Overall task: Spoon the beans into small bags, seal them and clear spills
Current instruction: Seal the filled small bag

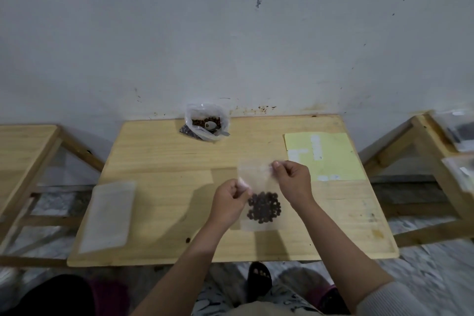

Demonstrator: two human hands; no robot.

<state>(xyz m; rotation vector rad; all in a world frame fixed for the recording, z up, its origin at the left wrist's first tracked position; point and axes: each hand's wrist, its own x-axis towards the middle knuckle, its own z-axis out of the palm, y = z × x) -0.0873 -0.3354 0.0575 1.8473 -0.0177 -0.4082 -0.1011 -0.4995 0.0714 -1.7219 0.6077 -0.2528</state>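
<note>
Sealing was the step in hand, judging by how both hands pinched the mouth of a small clear bag above the table. On the left lay a stack of empty bags, near the table's left edge and well apart from the work. The left hand had its fingers curled and pinched the bag's top edge at its left end. The bag hung between the hands, with a clump of dark beans settled in its lower half, below and between the fingers. The right hand pinched the top edge at its right end, thumb and fingertip closed narrowly on the strip. To seal well, I judged the edge should be pulled taut and level, the two lips lined up, then pressed along from one end to the other, keeping the beans low and clear of the strip. At the far side stood the large open bag of beans with a spoon resting in it. One stray bean lay near the front edge, and a yellow sheet lay on the right.
</note>
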